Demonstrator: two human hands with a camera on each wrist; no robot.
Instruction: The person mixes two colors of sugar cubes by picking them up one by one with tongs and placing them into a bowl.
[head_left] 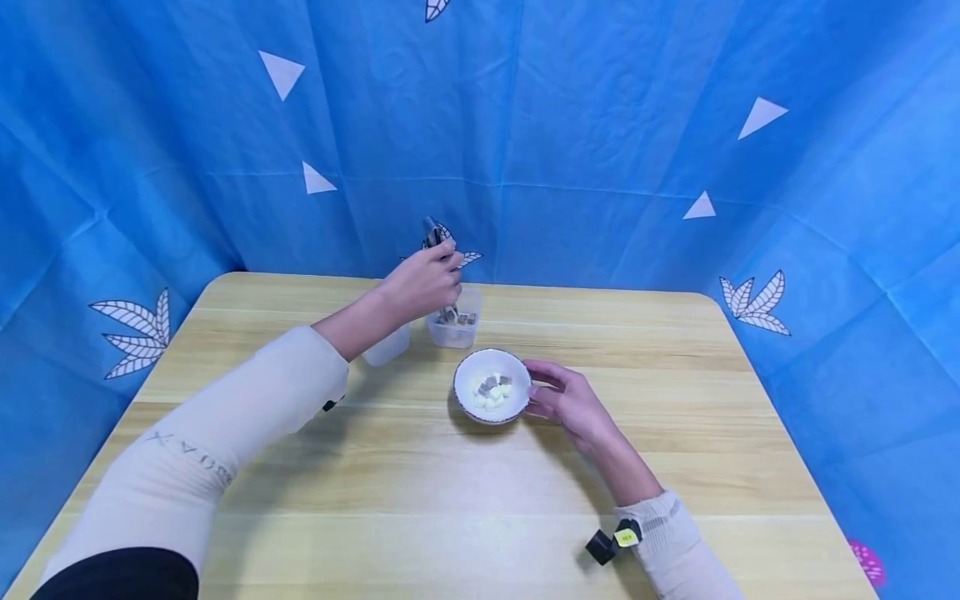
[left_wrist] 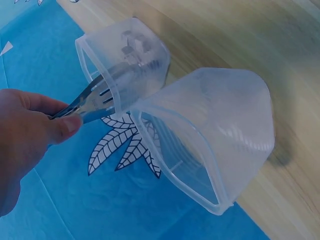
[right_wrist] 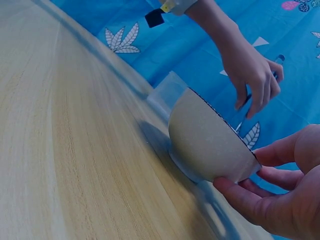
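My left hand (head_left: 427, 279) pinches a pair of metal tongs (left_wrist: 95, 102) with slotted, fork-like tips. Those tips reach into a small clear plastic container (head_left: 452, 338), among greyish-brown cubes (left_wrist: 131, 49) at its bottom. Whether a cube sits between the tips, I cannot tell. Nearer to me, a white bowl (head_left: 468, 382) with a dark patterned rim stands on the table, holding white cubes (head_left: 489, 401) and a few greyish-brown ones. My right hand (head_left: 566, 402) grips the bowl's right side, with fingers at the rim and thumb low on the outer wall.
A larger clear plastic container (left_wrist: 235, 110) stands left of the small one, partly behind my left forearm in the head view. The wooden table (head_left: 637, 350) ends at a blue patterned curtain (head_left: 600, 167) close behind the containers.
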